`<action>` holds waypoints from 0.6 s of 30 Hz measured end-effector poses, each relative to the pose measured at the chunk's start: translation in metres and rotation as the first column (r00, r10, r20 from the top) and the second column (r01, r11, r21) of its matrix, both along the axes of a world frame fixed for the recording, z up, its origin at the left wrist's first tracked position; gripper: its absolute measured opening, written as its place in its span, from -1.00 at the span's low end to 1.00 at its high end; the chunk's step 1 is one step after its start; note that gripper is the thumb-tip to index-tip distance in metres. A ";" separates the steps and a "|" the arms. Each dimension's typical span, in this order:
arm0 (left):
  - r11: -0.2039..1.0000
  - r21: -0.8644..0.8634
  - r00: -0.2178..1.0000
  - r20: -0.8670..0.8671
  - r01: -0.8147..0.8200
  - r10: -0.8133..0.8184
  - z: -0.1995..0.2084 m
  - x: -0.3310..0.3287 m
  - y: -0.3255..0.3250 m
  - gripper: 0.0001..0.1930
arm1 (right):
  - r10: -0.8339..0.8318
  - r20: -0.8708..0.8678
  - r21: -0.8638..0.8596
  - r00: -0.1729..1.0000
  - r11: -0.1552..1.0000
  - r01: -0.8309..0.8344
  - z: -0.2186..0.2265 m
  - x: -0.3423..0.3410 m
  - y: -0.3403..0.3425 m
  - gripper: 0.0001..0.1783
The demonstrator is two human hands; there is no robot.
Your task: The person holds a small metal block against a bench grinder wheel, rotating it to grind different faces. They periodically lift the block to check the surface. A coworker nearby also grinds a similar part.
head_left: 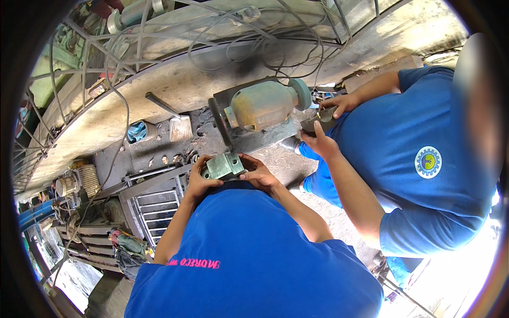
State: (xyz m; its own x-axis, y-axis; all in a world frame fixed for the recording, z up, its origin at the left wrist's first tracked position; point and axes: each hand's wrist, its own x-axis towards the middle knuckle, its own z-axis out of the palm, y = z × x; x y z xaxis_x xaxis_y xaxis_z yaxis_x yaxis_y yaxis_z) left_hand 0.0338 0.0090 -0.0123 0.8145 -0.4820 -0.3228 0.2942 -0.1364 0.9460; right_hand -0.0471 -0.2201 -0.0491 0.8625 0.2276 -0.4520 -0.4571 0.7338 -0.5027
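Pointing its long axis crosswise, the metal block (225, 165) sits clasped by left fingers (200, 163) and right fingers (252, 161).

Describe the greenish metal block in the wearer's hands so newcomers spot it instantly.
Find the rounded yellowish-green bench grinder. Below its dark wheel, at picture left, the wearer's left hand and right hand hold the angular greenish metal block. Visible round holes distinguish it from the dark grey piece in the co-worker's hands.
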 end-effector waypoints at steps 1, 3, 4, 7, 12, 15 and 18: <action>1.000 -0.002 1.000 -0.008 0.002 -0.002 -0.001 0.000 0.000 -0.25 | -0.010 0.023 0.016 1.000 1.000 0.010 0.000 0.000 0.000 -0.05; 1.000 -0.014 1.000 -0.027 -0.009 0.009 -0.002 0.000 -0.001 -0.25 | -0.003 0.022 0.024 1.000 1.000 0.003 -0.001 0.000 0.000 -0.06; 1.000 -0.022 0.999 -0.041 -0.021 0.020 -0.002 -0.001 0.000 -0.25 | -0.007 0.041 0.025 0.999 1.000 0.006 -0.001 0.000 0.000 -0.06; 0.999 -0.032 0.998 -0.056 -0.015 0.013 -0.003 0.000 -0.001 -0.26 | -0.002 0.034 -0.001 0.999 1.000 0.002 -0.001 -0.001 0.000 -0.06; 0.998 -0.049 0.996 -0.083 -0.025 0.021 -0.004 -0.002 -0.001 -0.27 | 0.002 0.034 0.018 0.999 1.000 -0.002 0.000 -0.001 0.001 -0.03; 0.998 -0.059 0.996 -0.093 -0.016 0.011 -0.005 -0.002 -0.001 -0.28 | 0.008 0.020 0.003 1.000 1.000 -0.008 0.000 -0.002 0.001 -0.03; 0.998 -0.063 0.995 -0.100 -0.017 0.010 -0.007 -0.003 0.000 -0.28 | 0.002 0.023 -0.004 1.000 1.000 -0.002 0.000 -0.003 0.003 -0.04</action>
